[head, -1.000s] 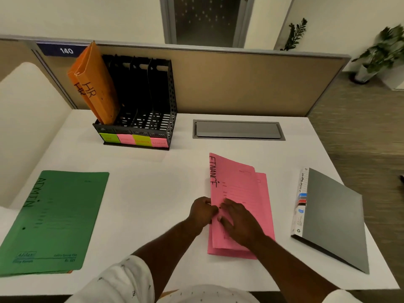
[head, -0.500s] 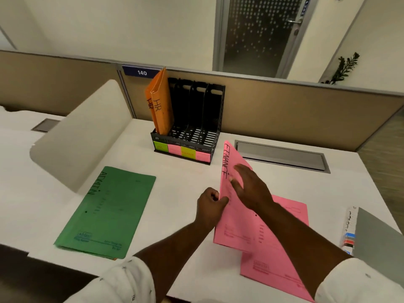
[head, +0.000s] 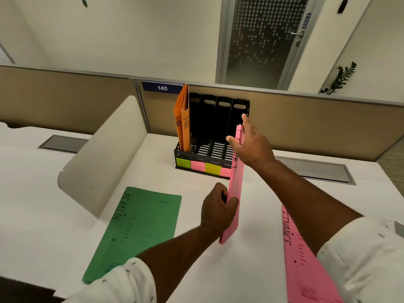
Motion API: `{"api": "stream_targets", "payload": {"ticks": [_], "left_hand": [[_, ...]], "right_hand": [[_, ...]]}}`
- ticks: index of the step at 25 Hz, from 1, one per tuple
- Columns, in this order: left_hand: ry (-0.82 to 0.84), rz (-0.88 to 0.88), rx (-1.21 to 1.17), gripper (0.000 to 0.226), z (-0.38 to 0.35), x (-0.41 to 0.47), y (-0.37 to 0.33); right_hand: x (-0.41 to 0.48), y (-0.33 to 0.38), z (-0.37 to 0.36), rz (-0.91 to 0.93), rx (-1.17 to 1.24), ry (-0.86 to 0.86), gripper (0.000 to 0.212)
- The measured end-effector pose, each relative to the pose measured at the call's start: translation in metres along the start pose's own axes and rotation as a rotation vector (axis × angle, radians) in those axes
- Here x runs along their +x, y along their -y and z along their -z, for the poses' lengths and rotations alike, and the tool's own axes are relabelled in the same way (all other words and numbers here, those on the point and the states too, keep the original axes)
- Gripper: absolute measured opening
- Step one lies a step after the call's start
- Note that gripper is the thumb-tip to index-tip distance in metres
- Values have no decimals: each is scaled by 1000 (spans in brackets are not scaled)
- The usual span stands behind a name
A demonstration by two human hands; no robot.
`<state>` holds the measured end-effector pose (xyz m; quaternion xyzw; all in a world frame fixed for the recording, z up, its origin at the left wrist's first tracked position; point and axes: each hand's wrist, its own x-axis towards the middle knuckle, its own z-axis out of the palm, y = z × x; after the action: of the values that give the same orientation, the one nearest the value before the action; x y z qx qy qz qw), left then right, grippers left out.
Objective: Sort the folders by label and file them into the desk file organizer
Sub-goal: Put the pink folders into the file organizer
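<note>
Pink folder (head: 235, 193), green folder (head: 140, 228) — black organizer (head: 220, 127), orange folders (head: 182, 125).

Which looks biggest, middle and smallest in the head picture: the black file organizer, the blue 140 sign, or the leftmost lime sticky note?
1. Black plastic file organizer
2. Blue 140 sign
3. Leftmost lime sticky note, on the organizer's front

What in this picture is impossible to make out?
Head view only.
- Label on the upright pink paper folder: turned edge-on between the left hand and right hand.
- Writing on the coloured sticky notes on the black mesh file organizer: too small, blurred.
- Flat pink FINANCE folder: right forearm covers part, bottom edge cuts it off.
- Green ADMIN folder: near corner under the white sleeve.
</note>
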<state>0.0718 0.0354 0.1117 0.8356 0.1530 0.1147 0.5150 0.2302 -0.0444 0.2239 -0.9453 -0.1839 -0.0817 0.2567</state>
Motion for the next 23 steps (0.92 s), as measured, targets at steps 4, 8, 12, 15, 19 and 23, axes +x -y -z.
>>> {"api": "stream_targets", "payload": {"ticks": [4, 8, 12, 15, 19, 23], "left_hand": [[5, -105, 31, 26, 32, 25, 5], [26, -217, -28, 19, 55, 50, 4], [19, -290, -89, 17, 69, 89, -6], [11, -334, -96, 17, 76, 119, -18], [108, -300, -79, 21, 75, 163, -28], [103, -251, -20, 26, 68, 209, -26]], "right_hand": [[33, 44, -1, -77, -33, -61, 68], [59, 73, 14, -67, -34, -141, 45], [87, 93, 35, 32, -4, -237, 36], [113, 101, 46, 67, 9, -301, 38], [142, 103, 51, 124, 30, -380, 39], [165, 93, 40, 151, 63, -423, 39]]}}
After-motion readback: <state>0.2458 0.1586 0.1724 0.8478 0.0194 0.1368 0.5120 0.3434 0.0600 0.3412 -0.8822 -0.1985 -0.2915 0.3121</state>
